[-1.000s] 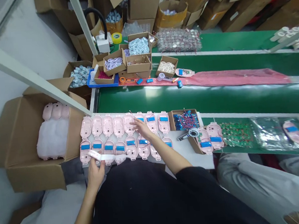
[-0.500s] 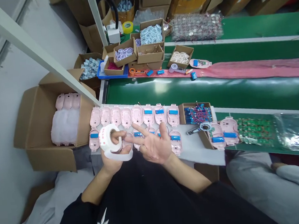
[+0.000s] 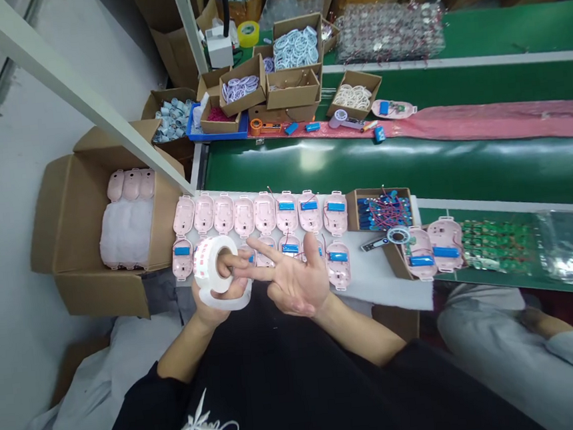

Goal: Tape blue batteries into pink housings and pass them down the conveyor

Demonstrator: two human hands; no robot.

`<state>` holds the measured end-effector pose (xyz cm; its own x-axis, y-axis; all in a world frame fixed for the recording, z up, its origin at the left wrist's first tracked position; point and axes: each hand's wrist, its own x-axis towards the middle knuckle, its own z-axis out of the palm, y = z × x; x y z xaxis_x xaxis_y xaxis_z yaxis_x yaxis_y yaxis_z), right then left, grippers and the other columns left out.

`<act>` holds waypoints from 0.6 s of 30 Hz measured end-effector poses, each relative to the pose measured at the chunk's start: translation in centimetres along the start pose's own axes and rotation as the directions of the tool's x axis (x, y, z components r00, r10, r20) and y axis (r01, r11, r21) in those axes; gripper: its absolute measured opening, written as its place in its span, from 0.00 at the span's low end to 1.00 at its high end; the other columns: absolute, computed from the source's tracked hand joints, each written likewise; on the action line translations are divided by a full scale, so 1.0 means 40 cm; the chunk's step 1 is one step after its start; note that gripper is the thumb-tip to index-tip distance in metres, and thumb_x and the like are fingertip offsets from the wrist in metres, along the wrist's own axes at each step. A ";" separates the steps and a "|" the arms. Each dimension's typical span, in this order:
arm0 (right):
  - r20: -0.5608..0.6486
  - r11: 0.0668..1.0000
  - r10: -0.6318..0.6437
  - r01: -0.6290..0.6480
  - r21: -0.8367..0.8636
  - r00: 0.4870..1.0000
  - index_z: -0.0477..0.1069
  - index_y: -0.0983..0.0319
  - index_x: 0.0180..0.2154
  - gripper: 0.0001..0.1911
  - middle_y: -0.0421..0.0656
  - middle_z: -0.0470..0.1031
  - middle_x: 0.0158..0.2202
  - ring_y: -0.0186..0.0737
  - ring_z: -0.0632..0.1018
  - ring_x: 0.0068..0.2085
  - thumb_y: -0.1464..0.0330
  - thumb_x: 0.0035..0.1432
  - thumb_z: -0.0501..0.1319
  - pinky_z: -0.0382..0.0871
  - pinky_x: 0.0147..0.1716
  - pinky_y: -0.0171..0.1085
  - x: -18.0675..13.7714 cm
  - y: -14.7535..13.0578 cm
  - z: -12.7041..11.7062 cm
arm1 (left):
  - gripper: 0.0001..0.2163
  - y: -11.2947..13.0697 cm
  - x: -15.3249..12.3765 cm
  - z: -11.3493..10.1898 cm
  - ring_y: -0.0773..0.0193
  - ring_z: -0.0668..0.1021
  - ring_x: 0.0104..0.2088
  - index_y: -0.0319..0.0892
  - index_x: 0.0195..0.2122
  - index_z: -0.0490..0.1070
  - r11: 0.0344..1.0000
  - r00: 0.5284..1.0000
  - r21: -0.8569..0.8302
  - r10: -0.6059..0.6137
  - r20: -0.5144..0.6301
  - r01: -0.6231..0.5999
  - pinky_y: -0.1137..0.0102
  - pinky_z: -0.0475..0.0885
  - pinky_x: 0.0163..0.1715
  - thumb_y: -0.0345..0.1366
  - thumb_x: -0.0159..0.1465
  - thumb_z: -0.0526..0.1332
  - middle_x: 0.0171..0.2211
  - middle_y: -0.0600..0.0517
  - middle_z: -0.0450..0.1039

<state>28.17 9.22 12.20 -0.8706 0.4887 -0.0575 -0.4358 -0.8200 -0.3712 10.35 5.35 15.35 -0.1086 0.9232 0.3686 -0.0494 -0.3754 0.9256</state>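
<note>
My left hand point(image 3: 211, 313) is wrapped round a roll of white tape point(image 3: 203, 268) with small red marks, some fingers passing through its core. A loose white strip curls beneath the roll. My right hand point(image 3: 298, 282) is palm up with thumb and fingers spread, the foremost fingertips close to the left fingers; whether they touch is unclear. Under both hands, pink plastic shells point(image 3: 265, 213) lie in two rows on a white sheet point(image 3: 373, 288). Several shells hold a blue battery point(image 3: 336, 207) with thin wires. My hands hide part of the front row.
Right of the shells, a cardboard box point(image 3: 354, 212) holds wired blue batteries. Beyond it lie a handheld fan point(image 3: 397, 235) and green circuit boards point(image 3: 500, 243). An open carton point(image 3: 67, 227) stands left. Small parts boxes point(image 3: 293, 90) line the far side. A co-worker's leg point(image 3: 492, 337) shows at right.
The view has shifted slightly, so the bench appears higher and a little to the right. My hands keep nearly the same pose, with the tape roll turned slightly.
</note>
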 end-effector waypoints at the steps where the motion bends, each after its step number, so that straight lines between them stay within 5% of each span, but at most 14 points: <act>1: -0.009 1.000 0.012 -0.012 -0.017 1.000 0.48 0.50 0.72 0.39 0.58 0.62 0.70 0.27 0.69 0.24 0.38 0.69 0.43 0.57 0.13 0.24 0.000 0.000 0.000 | 0.13 0.000 -0.001 -0.001 0.55 0.84 0.48 0.47 0.35 0.63 1.000 1.000 -0.001 -0.023 -0.010 0.023 0.53 0.79 0.55 0.34 0.63 0.70 0.37 0.53 0.80; 9: 0.015 0.997 0.047 -0.046 -0.055 0.999 0.42 0.49 0.73 0.39 0.59 0.59 0.71 0.27 0.70 0.24 0.39 0.70 0.39 0.59 0.14 0.25 -0.004 0.000 -0.002 | 0.16 0.008 -0.003 -0.003 0.55 0.85 0.44 0.46 0.34 0.63 0.992 0.992 -0.058 -0.118 -0.040 0.116 0.53 0.82 0.50 0.38 0.62 0.73 0.37 0.54 0.80; 13: 0.034 0.996 0.028 -0.025 -0.088 0.999 0.48 0.51 0.71 0.39 0.59 0.63 0.69 0.27 0.70 0.23 0.39 0.69 0.42 0.57 0.14 0.25 -0.007 -0.003 -0.003 | 0.16 0.011 -0.007 -0.004 0.56 0.85 0.41 0.46 0.32 0.61 0.993 0.992 -0.035 -0.117 -0.044 0.115 0.53 0.82 0.48 0.36 0.62 0.73 0.36 0.53 0.80; 18: -0.025 0.949 -0.158 0.145 -0.280 0.987 0.53 0.50 0.69 0.40 0.55 0.70 0.64 0.29 0.70 0.24 0.36 0.65 0.49 0.56 0.14 0.27 -0.001 -0.005 -0.006 | 0.12 -0.014 -0.010 -0.015 0.53 0.84 0.45 0.46 0.37 0.67 0.975 0.994 0.214 -0.045 -0.098 0.065 0.52 0.79 0.52 0.35 0.62 0.72 0.42 0.49 0.82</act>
<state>28.33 9.44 12.05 -0.7846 0.6197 -0.0214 -0.4759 -0.6240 -0.6198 9.83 5.15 14.64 -0.2035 0.9266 0.3162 0.1576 -0.2877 0.9447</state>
